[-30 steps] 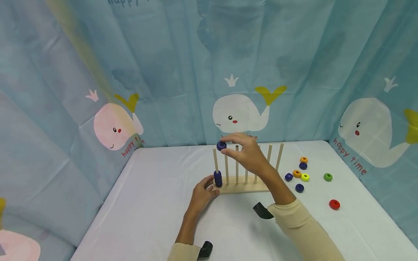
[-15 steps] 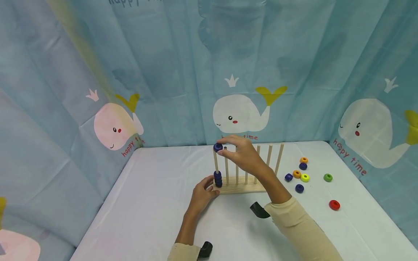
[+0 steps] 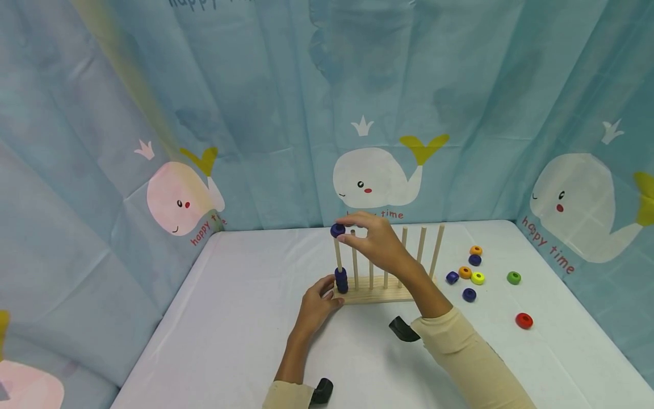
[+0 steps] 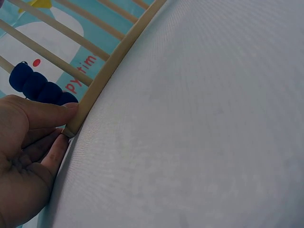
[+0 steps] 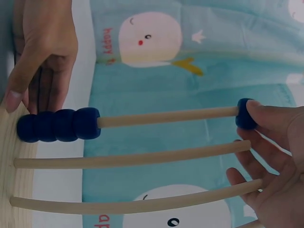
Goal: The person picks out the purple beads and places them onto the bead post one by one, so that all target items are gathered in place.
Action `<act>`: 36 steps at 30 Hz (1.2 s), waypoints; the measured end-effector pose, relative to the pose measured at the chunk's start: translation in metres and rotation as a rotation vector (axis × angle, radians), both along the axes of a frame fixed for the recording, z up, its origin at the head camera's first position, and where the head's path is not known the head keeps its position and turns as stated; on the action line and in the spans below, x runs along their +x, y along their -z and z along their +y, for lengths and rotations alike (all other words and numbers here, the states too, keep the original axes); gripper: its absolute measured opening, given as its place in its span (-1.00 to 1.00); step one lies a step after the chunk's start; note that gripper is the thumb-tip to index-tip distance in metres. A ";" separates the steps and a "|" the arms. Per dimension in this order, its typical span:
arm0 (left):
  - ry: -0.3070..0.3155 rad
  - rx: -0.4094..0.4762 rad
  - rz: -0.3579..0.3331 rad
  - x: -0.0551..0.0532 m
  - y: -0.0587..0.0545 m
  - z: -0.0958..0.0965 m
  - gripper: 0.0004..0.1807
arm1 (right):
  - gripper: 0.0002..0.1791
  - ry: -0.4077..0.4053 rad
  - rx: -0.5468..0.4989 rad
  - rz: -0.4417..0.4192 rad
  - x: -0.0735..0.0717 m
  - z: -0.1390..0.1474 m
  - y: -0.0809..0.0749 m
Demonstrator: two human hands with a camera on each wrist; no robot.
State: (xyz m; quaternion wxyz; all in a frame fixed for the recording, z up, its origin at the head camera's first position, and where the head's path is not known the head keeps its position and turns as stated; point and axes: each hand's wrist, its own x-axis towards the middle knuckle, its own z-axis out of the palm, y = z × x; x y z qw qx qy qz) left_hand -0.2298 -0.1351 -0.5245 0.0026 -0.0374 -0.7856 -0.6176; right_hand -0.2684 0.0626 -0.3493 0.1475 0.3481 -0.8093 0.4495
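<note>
A wooden peg rack (image 3: 380,293) with several upright pegs stands on the white table. My left hand (image 3: 315,307) grips the left end of its base; in the left wrist view the thumb lies on the base's edge and fingers reach round the end. Several dark blue beads (image 5: 59,124) are stacked low on the leftmost peg. My right hand (image 3: 380,244) pinches another dark blue bead (image 3: 337,230) between thumb and fingertips, at the top of that same peg. In the right wrist view, the pinched bead (image 5: 244,114) meets the peg's tip; the other pegs in view carry no beads.
Right of the rack lie loose beads: orange (image 3: 464,272), yellow (image 3: 477,278), blue (image 3: 469,295), green (image 3: 514,278) and red (image 3: 524,321), with a few more blue and orange. A whale-print curtain (image 3: 276,142) hangs behind the table.
My right hand has moved left with the blue bead, from beside the leftmost peg's tip to right at it. The left hand has stayed on the rack's end.
</note>
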 end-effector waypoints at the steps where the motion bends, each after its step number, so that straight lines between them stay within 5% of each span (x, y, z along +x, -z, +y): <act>1: 0.001 0.001 0.000 0.000 0.000 0.000 -0.25 | -0.60 0.002 -0.001 0.003 0.000 0.000 0.000; 36: 0.008 -0.005 0.011 0.000 0.000 -0.001 -0.25 | -0.63 0.059 -0.066 0.048 0.017 0.014 0.003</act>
